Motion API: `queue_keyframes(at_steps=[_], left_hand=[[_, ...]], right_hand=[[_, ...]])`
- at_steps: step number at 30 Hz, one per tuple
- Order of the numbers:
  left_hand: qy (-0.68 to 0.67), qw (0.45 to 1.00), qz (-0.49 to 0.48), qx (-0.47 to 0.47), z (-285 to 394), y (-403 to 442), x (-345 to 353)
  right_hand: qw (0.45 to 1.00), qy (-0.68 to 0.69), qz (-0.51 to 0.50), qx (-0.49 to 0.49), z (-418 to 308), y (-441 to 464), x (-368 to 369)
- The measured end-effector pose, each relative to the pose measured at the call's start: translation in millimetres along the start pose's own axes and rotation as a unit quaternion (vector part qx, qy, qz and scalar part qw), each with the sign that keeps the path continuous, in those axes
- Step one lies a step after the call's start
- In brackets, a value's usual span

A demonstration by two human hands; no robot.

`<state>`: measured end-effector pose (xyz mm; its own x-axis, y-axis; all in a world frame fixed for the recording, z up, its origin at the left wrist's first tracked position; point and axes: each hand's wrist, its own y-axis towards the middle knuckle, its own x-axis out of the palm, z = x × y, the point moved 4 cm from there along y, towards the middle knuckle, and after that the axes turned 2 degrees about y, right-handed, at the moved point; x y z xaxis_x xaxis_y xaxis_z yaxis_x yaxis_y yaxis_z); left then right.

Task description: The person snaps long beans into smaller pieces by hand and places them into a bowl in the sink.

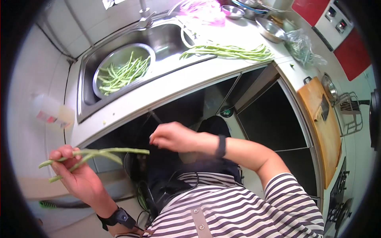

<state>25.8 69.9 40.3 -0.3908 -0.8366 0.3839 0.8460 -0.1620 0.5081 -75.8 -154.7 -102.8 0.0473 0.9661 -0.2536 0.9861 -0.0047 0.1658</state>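
Note:
Two or so long green beans [113, 150] lie across my left hand [71, 168], its fingers closed round them and the bean ends sticking out both sides. My right hand [172, 137] is beside the tips of those beans, over the dark gap below the counter. Its fingers are curled together; what they hold, if anything, cannot be made out. In the sink [85, 101], a metal bowl [104, 63] holds many pieces of green bean [127, 73]. A bunch of long beans [234, 52] rests on the counter right of the sink.
The white counter edge [131, 101] runs ahead of my hands. A bottle [53, 113] is at the left. Metal bowls [270, 29], a pink plastic bag [202, 12] and a clear bag [303, 47] sit at the back. A wooden board [321, 131] and a stove [337, 198] are at right.

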Motion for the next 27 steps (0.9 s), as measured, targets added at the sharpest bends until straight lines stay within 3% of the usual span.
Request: queue_keyframes(at_steps=[2,4,5,6,7,8,10,13,16,20,24,27], left_hand=[[-0.044,0.997,-0.068,-0.018,-12,-2,12],[-0.081,0.989,-0.094,-0.079,-26,-7,29],[-0.099,0.982,-0.113,-0.113,-31,-9,38],[-0.117,0.973,-0.133,-0.146,-37,-13,47],[-0.093,0.98,-0.075,-0.157,-46,-17,49],[-0.091,0.978,-0.081,-0.171,-51,-20,55],[-0.082,0.972,-0.092,-0.202,-58,-23,64],[-0.07,0.964,-0.096,-0.236,-67,-28,74],[-0.055,0.959,-0.106,-0.259,-77,-32,79],[-0.038,0.952,-0.116,-0.281,-83,-40,84],[-0.033,0.951,-0.108,-0.289,-91,-45,81],[-0.03,0.944,-0.117,-0.306,-91,-46,82]], right_hand=[[0.955,-0.17,0.178,-0.169,-14,-12,-73],[0.943,-0.166,0.289,-0.005,-18,-30,-147],[0.91,-0.216,0.353,0.016,-16,-38,-185],[0.863,-0.285,0.412,-0.059,-25,-44,-218],[0.842,-0.307,0.444,-0.022,-23,-50,-251],[0.818,-0.327,0.473,0.015,-18,-58,-282],[0.755,-0.462,0.463,0.054,4,-67,-334],[0.747,-0.545,0.33,0.189,21,-62,-360],[0.769,-0.568,0.237,0.176,28,-47,-366],[0.773,-0.539,0.288,0.17,22,-36,-373],[0.702,-0.512,0.489,-0.075,-36,-29,-350],[0.664,-0.534,0.505,-0.136,-69,-21,-338]])
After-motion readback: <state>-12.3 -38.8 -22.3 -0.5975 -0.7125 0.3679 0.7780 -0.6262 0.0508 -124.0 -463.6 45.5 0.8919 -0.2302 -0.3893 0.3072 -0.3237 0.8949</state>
